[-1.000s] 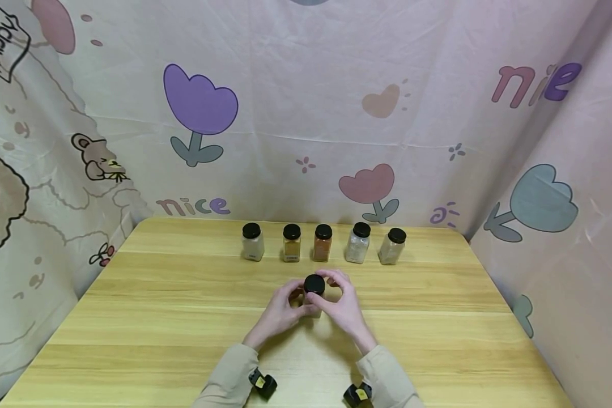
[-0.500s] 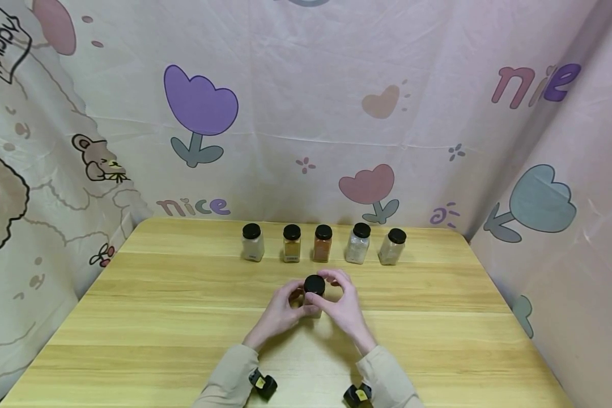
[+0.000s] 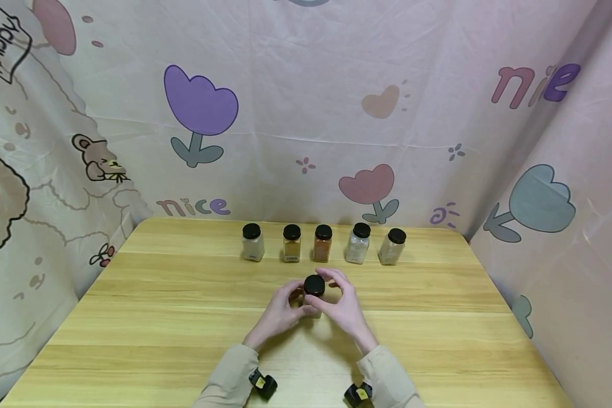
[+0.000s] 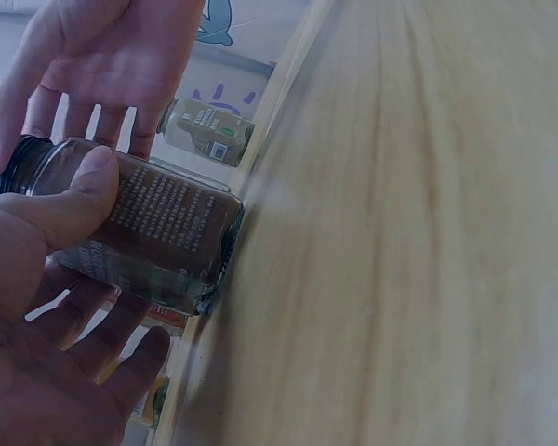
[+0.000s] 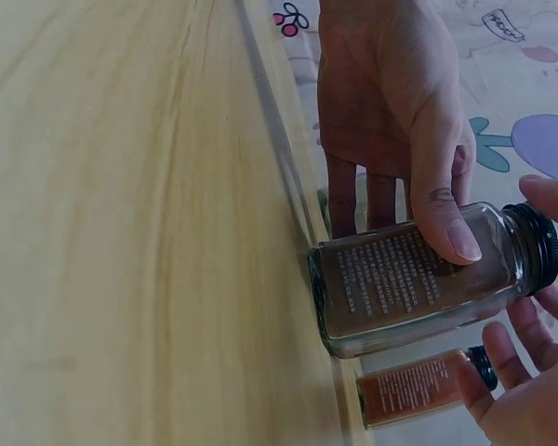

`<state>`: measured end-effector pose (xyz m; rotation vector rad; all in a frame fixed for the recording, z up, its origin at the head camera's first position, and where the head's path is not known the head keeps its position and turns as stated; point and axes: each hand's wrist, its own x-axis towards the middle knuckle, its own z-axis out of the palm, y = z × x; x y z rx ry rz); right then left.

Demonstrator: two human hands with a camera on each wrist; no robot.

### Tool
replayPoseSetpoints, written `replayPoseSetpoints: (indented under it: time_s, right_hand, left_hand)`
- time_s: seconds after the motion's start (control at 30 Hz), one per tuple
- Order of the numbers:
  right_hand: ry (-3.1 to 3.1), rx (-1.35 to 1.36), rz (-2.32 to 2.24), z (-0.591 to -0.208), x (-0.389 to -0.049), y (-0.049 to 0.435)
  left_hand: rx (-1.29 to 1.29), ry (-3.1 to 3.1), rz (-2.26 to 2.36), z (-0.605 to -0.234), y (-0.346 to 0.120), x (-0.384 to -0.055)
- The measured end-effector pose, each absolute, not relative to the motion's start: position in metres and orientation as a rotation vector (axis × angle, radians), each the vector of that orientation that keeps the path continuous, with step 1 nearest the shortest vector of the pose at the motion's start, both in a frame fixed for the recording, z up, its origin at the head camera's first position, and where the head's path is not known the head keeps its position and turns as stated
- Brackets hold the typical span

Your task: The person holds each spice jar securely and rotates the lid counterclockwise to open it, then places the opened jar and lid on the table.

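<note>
Upright on the wooden table stands a square glass spice jar (image 5: 400, 288) of dark brown powder with white print, its black lid (image 3: 314, 284) on. My left hand (image 3: 279, 313) grips the jar's body, thumb across the printed face and fingers behind it. Around the lid, my right hand (image 3: 344, 309) pinches with its thumb on the near side and its fingers on the far side. In the left wrist view the left thumb (image 4: 93, 190) lies on the glass below the lid. The right wrist view shows the right fingers (image 5: 530, 325) beside the lid's rim.
Behind the hands, a row of similar black-lidded jars lines the table's (image 3: 148, 294) back: a pale one (image 3: 253, 247), a yellow one (image 3: 292, 248), an orange-red one (image 3: 322, 248), a whitish one (image 3: 357, 249) and a beige one (image 3: 391, 250). A printed curtain (image 3: 285, 113) hangs behind.
</note>
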<state>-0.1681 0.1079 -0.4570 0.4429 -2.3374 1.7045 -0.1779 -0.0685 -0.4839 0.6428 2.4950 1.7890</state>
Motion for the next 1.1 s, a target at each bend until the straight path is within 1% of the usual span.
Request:
replayPoseSetpoints:
  time_s: [0.17,0.53,0.87,1.1]
  right_hand:
    - [-2.315,0.390,1.713,-0.4574,-0.1686,0.1059]
    - [-2.318,0.511,1.685,-0.4585,-0.1692,0.1103]
    - [-2.277,0.428,1.697,-0.4589,-0.1704,0.1078]
    - [-2.274,0.466,1.684,-0.4594,-0.1710,0.1094]
  left_hand:
    - [0.659,2.496,1.791,-0.4837,-0.0684,-0.1776]
    - [0.641,2.498,1.783,-0.4836,-0.0686,-0.1778]
    - [0.638,2.509,1.780,-0.4837,-0.0681,-0.1777]
    - [0.637,2.507,1.779,-0.4828,-0.0681,-0.1769]
